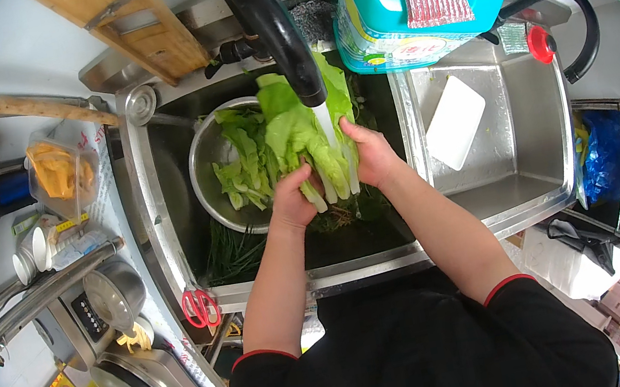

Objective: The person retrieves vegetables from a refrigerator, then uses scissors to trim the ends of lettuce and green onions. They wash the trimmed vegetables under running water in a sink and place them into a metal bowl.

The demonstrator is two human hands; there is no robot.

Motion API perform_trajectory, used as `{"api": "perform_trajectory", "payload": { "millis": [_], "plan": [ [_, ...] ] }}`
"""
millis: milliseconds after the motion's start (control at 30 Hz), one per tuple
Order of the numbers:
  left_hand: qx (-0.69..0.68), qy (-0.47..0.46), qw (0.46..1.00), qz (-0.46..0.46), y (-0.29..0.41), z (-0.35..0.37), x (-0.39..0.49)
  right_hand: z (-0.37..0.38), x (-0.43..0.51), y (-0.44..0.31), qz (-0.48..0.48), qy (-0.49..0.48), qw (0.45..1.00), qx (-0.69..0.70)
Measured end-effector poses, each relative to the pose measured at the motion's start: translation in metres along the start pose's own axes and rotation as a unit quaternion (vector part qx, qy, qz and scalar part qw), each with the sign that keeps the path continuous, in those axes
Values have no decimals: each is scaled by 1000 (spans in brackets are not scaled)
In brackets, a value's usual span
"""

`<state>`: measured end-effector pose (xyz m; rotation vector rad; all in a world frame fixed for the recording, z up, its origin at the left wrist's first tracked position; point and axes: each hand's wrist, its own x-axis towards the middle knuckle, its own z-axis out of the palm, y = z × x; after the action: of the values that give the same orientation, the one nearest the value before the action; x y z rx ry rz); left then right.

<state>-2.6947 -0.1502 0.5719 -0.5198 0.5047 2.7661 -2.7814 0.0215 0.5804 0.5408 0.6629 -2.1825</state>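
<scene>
A bunch of green lettuce leaves [284,120] is held between my two hands under the running black faucet [275,31]. My left hand [293,199] grips the pale stem ends from the left, its fingers hidden beneath the leaves. From the right, my right hand [370,152] clasps the bunch with the thumb on top. The water stream [325,125] falls onto the leaves. To the left, a round stainless steel bowl [204,193] in the left sink basin [165,150] contains more lettuce leaves [242,162]. Long thin green stalks [233,253] lie below the bowl.
A large teal detergent jug [363,3] stands behind the sink divider. The right basin [487,174] contains a white rectangular tray or board [456,123]. Red-handled scissors [200,307] rest at the front-left sink rim. Metal pots [115,290] and a shelf are on the left.
</scene>
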Motion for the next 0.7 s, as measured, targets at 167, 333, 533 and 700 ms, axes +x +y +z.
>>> {"api": "perform_trajectory", "payload": {
  "millis": [167,333,533,700],
  "plan": [
    [5,55,998,-36,0,-7,17,8,1,8,-50,55,997,-9],
    [147,80,985,-28,-20,0,27,23,-1,15,-197,117,884,-408],
    [-3,84,995,-54,-10,-4,14,21,-4,-1,-65,125,979,-149],
    [-106,38,992,-49,2,0,4,27,-10,6,-72,86,989,-94]
  ]
}}
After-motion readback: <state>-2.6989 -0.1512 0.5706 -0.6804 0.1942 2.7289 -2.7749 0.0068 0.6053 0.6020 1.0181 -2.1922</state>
